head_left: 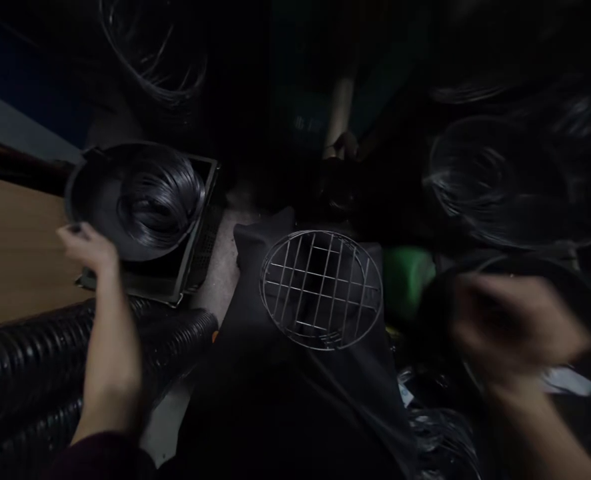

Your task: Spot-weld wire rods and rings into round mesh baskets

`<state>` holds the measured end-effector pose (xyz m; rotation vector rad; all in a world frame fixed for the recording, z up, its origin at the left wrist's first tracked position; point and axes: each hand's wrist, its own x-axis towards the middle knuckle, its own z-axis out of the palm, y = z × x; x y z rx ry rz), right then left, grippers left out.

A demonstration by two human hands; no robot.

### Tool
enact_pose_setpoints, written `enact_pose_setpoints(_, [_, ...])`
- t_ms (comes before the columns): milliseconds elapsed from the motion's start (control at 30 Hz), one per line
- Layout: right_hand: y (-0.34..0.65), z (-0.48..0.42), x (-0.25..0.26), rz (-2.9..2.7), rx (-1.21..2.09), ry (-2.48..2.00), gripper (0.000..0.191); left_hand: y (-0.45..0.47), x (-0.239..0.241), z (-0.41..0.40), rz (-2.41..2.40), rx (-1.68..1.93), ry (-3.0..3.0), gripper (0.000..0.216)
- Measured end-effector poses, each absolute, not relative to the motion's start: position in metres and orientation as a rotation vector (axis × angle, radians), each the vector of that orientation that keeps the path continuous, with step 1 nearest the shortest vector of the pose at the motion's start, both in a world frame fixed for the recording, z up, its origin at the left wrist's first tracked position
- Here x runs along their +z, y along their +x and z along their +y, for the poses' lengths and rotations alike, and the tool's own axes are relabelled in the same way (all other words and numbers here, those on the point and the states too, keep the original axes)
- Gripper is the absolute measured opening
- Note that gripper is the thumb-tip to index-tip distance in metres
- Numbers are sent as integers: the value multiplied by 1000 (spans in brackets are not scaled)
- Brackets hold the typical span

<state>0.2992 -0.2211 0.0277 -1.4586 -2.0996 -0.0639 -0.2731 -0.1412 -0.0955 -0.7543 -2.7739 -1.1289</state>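
My left hand [88, 252] has its fingers curled over the near rim of a black dish [95, 200], gripping it. The dish sits on a black crate [195, 260] beside the wooden counter [15, 253], and a coil of wire [160, 200] lies inside it, just beyond my fingers. My right hand [513, 327] is a blur over a dark ring [565, 273] far to the right, and I cannot tell whether it is spread or closed. Between my hands a round wire grid [320, 290] rests on dark cloth [255, 320], with ribbed hoses [25, 360] under my left forearm. The risk, I judge, is the dish: held by one edge, it could tip and spill the coil, which would spring loose and tangle.
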Motion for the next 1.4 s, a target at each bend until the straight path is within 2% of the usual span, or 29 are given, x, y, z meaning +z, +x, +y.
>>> enact_pose_setpoints(33, [288,-239,28,-2183,-43,-1313,6,-276,-81,-156,-2675,-1198,-830,30])
enact_pose_setpoints(100, [259,-270,24,-2337,56,-1078,12,-275,-55,-186,-2427,-1408,-1035,26])
enact_pose_setpoints(200, [224,-297,15,-2396,125,-1049,17,-256,-30,-214,-2177,-1736,-1291,19])
enact_pose_setpoints(367, [215,-311,1,-2425,160,-1022,21,-159,-33,-191,-2301,-2100,-1573,14])
enact_pose_setpoints(467, [230,-319,1,-2295,249,-1143,20,-87,-54,-159,-2375,-2018,-2179,21])
enact_pose_setpoints(600, [260,-322,-2,-1743,306,-1674,17,-29,-83,-123,-2162,-1571,-3035,38])
enact_pose_setpoints(733, [274,-316,-31,-1317,709,-2037,39,-20,-91,-107,-1897,-1175,-3559,49])
enact_pose_setpoints(900, [258,-309,-63,-1108,1100,-2051,60,-34,-85,-107,-1935,-709,-3751,67])
enact_pose_setpoints(1033, [245,-303,-68,-974,1057,-1981,62,-33,-85,-106,-1873,-693,-3692,61])
enact_pose_setpoints(1167, [244,-302,-70,-1013,914,-1949,54,-29,-94,-108,-1761,-719,-3583,48])
enact_pose_setpoints(1300, [249,-306,-77,-1149,927,-1969,55,-26,-108,-118,-1834,-875,-3445,44])
enact_pose_setpoints(1400, [251,-307,-86,-1234,953,-1995,59,-23,-120,-125,-1961,-1131,-3326,42])
